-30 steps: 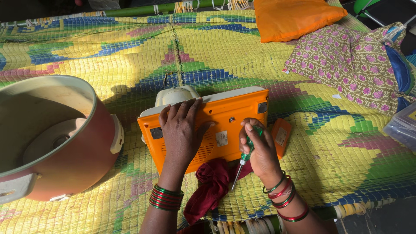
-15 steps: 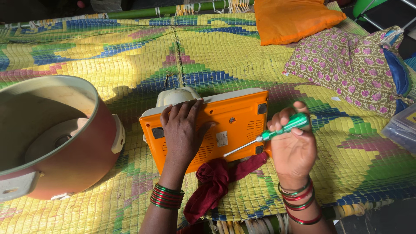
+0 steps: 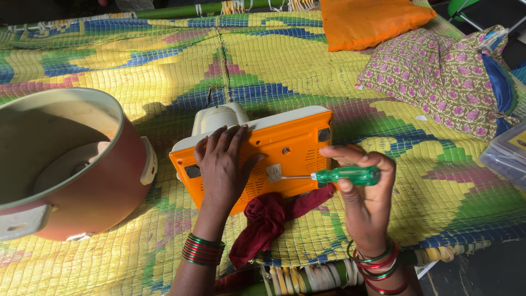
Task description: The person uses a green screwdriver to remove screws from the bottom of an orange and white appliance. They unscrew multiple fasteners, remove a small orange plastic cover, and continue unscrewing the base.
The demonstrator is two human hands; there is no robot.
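Pink cooker pot (image 3: 66, 164) left of orange appliance (image 3: 274, 153) | left hand (image 3: 222, 164) flat on appliance's base, fingers spread, gripping nothing | maroon cloth (image 3: 268, 219) just below appliance | right hand (image 3: 364, 192) at appliance's right edge, fingers curled around green-handled screwdriver (image 3: 334, 176), tip on base

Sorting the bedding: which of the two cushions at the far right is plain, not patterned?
The orange cushion at the top edge; the cushion nearer the hands is floral.
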